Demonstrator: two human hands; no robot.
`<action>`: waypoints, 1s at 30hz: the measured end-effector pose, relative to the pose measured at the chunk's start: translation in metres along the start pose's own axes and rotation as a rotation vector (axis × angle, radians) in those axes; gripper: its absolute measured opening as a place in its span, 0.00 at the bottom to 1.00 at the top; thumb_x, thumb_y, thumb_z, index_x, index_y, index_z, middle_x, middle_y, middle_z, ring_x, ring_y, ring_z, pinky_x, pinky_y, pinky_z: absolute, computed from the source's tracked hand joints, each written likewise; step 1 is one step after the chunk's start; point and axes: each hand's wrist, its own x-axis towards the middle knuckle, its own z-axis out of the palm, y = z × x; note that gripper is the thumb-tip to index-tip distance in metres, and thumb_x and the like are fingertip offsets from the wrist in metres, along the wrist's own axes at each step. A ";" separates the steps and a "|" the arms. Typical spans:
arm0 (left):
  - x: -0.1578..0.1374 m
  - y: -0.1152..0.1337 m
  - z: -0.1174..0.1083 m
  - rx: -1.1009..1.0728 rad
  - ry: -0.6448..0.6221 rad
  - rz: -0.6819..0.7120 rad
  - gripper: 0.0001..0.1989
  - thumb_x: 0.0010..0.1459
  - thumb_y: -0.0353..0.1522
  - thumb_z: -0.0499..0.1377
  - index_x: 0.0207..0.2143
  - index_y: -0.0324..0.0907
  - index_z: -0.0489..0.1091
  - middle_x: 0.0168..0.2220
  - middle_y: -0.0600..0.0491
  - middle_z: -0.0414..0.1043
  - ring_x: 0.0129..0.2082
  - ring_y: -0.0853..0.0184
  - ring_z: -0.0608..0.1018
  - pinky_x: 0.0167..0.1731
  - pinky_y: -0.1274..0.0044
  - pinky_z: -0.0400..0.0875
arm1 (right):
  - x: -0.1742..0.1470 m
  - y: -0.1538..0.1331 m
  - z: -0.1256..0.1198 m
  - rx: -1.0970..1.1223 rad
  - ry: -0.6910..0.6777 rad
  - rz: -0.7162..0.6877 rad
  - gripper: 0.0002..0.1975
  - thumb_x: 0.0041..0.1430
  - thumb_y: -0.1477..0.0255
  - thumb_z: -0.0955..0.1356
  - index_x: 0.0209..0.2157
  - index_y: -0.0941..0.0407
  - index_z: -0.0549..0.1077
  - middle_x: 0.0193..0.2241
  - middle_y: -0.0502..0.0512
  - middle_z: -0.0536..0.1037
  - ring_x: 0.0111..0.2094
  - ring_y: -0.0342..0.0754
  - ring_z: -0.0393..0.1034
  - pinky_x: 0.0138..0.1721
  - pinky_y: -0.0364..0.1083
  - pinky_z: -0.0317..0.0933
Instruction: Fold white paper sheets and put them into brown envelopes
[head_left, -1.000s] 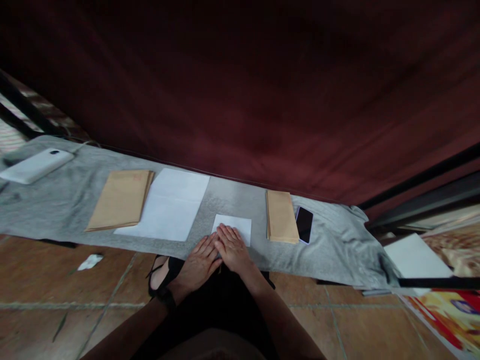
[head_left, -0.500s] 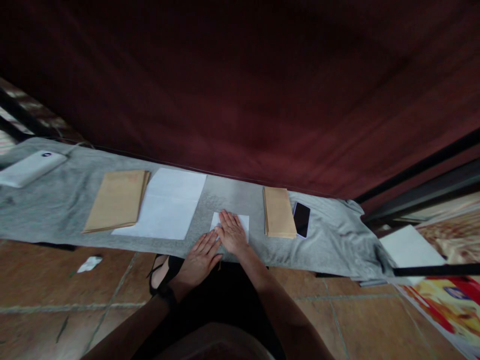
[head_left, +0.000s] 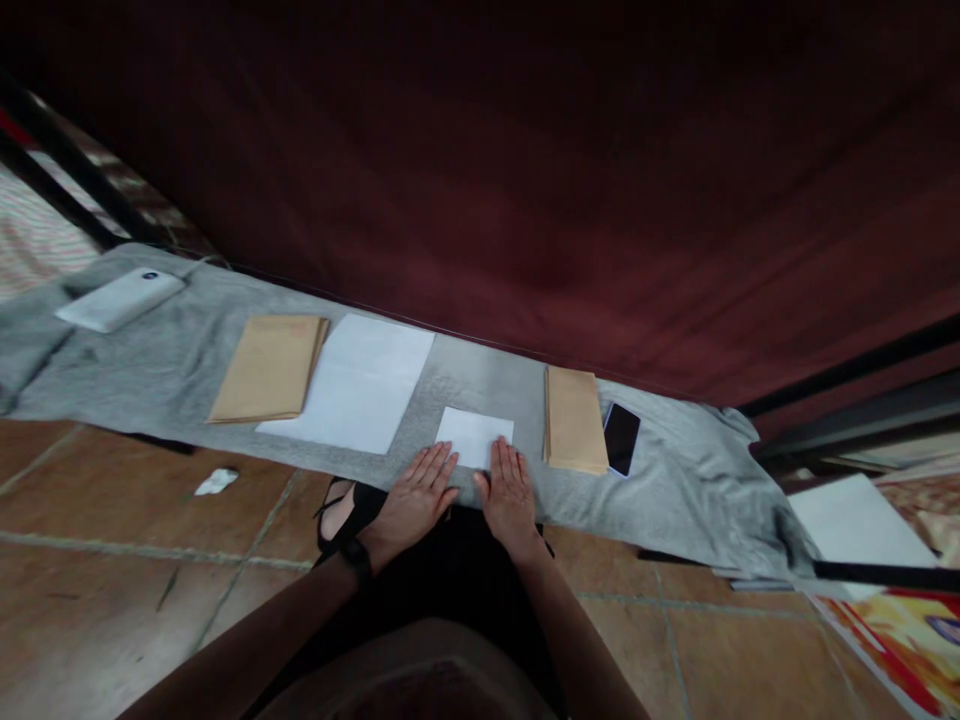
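The left grip (head_left: 415,492) lies spread flat, palm down, with its fingers stretched forward and nothing clasped; the right grip (head_left: 511,495) is just as flat and open, holding nothing, a gap between the 2. The small white paper (head_left: 476,430) is just ahead of both grips, between them, with the left fingertips over its near left corner and the right fingertips over its near right corner. Ahead and to the left of the left grip is a larger white sheet (head_left: 371,380), and farther left a wide brown paper stack (head_left: 264,368) covers part of that sheet. A white device (head_left: 124,300) sits well off to the far left. Near the right grip, to its right, is a narrower brown paper stack (head_left: 576,420), with a dark-screened phone (head_left: 622,438) right beside it. Under all 6 things is a table (head_left: 675,490) draped in grey cloth.
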 end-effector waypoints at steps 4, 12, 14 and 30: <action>0.006 0.009 -0.001 0.013 -0.021 -0.049 0.28 0.70 0.39 0.49 0.64 0.29 0.61 0.67 0.35 0.59 0.69 0.54 0.60 0.67 0.61 0.57 | -0.007 0.007 -0.003 -0.015 0.008 0.000 0.31 0.74 0.60 0.56 0.69 0.67 0.54 0.67 0.71 0.59 0.68 0.58 0.54 0.67 0.60 0.51; 0.048 0.024 0.010 -0.032 -0.096 -0.082 0.28 0.71 0.38 0.44 0.68 0.33 0.56 0.70 0.38 0.53 0.71 0.57 0.55 0.69 0.62 0.50 | -0.007 0.007 0.000 -0.039 0.013 -0.001 0.30 0.74 0.63 0.55 0.68 0.67 0.55 0.68 0.71 0.58 0.69 0.57 0.53 0.67 0.60 0.50; 0.056 0.024 0.015 -0.034 -0.112 -0.083 0.28 0.71 0.37 0.43 0.68 0.35 0.55 0.71 0.40 0.51 0.71 0.58 0.53 0.69 0.63 0.48 | -0.007 0.007 0.000 -0.039 0.014 0.001 0.29 0.75 0.64 0.55 0.68 0.67 0.55 0.68 0.70 0.57 0.69 0.57 0.53 0.67 0.60 0.49; 0.063 -0.003 0.016 0.014 -0.129 -0.220 0.32 0.69 0.41 0.45 0.70 0.32 0.51 0.71 0.38 0.49 0.72 0.53 0.51 0.69 0.57 0.44 | -0.007 0.008 -0.002 -0.005 -0.041 0.021 0.30 0.74 0.63 0.55 0.70 0.66 0.52 0.69 0.70 0.55 0.69 0.58 0.52 0.67 0.60 0.49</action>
